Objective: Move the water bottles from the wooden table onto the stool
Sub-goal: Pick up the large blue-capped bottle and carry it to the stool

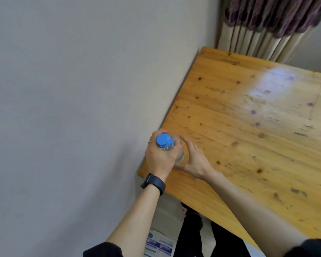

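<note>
Head view looks straight down on one water bottle (179,153) with a blue cap (163,140), standing at the near corner of the wooden worktop (248,127), close to the edge by the wall. The left hand (160,156) is curled round its shoulder just under the cap, a ring on one finger and a dark watch (154,183) at the wrist. The right hand (195,160) lies beside the clear body with fingers straight and gripping nothing; whether it touches the plastic cannot be told. The likely risk is a one-handed hold high on a smooth bottle: if it is full, it could slip through the fingers or swing on the lift, and so near the corner it could drop to the floor. The stool is out of sight, so the carry may mean turning without seeing the target. The knotty, glossy boards carry no other bottle in view. A grey wall (82,89) runs along the left, a pleated curtain (267,25) hangs beyond, and a printed carton (158,244) lies on the floor below.
</note>
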A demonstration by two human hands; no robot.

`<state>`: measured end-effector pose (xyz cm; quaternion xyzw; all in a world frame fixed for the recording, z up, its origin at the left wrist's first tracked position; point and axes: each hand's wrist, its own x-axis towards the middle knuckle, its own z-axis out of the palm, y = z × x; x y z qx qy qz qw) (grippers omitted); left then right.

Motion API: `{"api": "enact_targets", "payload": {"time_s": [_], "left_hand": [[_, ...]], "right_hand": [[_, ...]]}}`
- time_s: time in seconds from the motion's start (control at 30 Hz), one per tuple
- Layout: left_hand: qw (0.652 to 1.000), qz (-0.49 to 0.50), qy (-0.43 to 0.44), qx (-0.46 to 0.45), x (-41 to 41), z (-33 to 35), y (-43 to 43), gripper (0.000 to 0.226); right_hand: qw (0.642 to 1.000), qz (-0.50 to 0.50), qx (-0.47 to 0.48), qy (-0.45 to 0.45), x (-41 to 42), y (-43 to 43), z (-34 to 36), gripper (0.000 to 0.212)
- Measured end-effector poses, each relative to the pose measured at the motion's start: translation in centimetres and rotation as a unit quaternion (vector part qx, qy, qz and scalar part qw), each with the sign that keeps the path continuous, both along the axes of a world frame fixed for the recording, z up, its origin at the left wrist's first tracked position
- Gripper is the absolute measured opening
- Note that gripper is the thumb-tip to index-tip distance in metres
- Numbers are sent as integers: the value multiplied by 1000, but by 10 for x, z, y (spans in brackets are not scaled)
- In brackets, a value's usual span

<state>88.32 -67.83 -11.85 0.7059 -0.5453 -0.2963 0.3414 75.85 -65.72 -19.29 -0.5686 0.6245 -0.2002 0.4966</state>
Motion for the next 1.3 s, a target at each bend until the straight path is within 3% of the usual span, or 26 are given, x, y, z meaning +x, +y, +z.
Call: {"api": "enact_targets", "payload": {"time_s": [0.17,0.4,0.57,0.93,1.1,1.3], "left_hand": [[999,7,47,-12,23,0,-21,33],[974,115,193,12,76,-14,-38,27],[961,148,231,17,82,-18,-32,27],[972,74,223,20,34,14,-22,7],[979,-64,193,29,-5,54,-7,12],[949,-201,242,-9,-75,106,16,19]], "right_hand": [[1000,21,-8,8,15,-12,-15,113],[995,46,-80,21,48,-37,-31,127],[988,75,-124,59,63,-39,-35,107],[988,-62,-125,66,30,9,13,90],[978,-156,-110,87,-1,52,58,91],[938,-261,-139,184,-55,105,123,89]]}}
